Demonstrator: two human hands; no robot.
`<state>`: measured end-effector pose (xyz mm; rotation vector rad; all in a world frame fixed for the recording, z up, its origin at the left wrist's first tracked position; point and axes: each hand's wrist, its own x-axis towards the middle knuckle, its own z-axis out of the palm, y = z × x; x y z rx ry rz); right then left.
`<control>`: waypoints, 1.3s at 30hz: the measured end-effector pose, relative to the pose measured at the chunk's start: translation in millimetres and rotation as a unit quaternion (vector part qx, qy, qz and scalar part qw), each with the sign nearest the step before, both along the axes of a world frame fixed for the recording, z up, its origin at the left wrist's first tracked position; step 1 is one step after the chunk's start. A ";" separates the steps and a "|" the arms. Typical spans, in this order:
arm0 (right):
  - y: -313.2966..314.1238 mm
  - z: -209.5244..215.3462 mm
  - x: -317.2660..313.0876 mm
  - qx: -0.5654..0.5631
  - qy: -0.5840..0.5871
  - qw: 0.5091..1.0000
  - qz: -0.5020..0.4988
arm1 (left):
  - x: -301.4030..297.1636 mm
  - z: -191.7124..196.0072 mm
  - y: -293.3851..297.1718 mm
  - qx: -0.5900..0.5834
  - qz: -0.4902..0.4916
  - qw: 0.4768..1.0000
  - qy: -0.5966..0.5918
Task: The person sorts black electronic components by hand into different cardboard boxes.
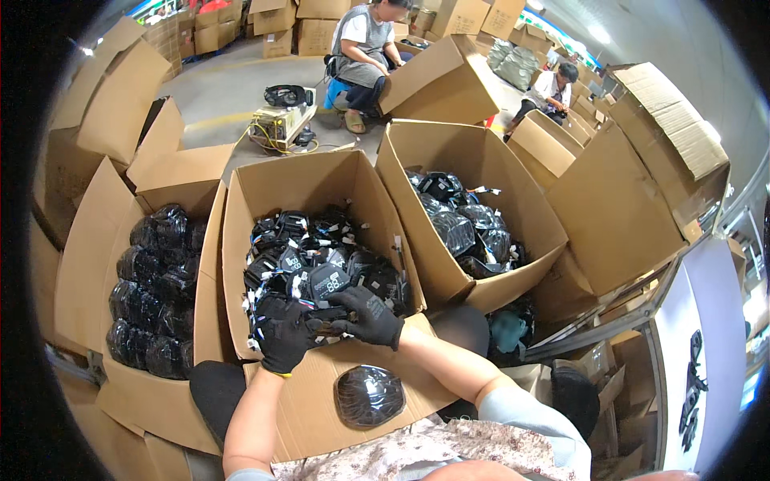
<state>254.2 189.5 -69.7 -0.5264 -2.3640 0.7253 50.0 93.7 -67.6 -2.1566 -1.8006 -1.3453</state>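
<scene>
Both my hands wear black gloves and meet at the near edge of the middle cardboard box (313, 166). My left hand (285, 337) is closed on one side of a black plastic display unit (325, 321), and my right hand (371, 316) grips its other side. Much of that unit is hidden by my fingers. Behind it lies a heap of similar black display units (327, 280) with thin wires and white plugs. A glossy black domed unit (369, 396) in clear film rests on the cardboard flap (309, 417) below my hands.
An open box (210, 297) on the left holds rows of film-wrapped black units (156, 297). The right box (513, 280) contains more wrapped units (469, 224). Beyond stands a wired device (277, 124). Two people (361, 56) (553, 90) sit farther back among cartons.
</scene>
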 end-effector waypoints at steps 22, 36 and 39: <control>20.2 23.1 -4.8 0.167 0.015 0.979 -0.114 | 10.3 -2.1 16.7 0.011 -0.022 0.982 -0.188; -8.3 19.8 1.2 0.229 0.158 0.960 -0.037 | 7.0 14.3 -12.5 0.124 -0.024 0.992 -0.019; -10.8 22.3 -5.3 0.244 0.168 0.954 -0.050 | 3.3 15.3 -11.1 0.096 -0.030 0.995 -0.024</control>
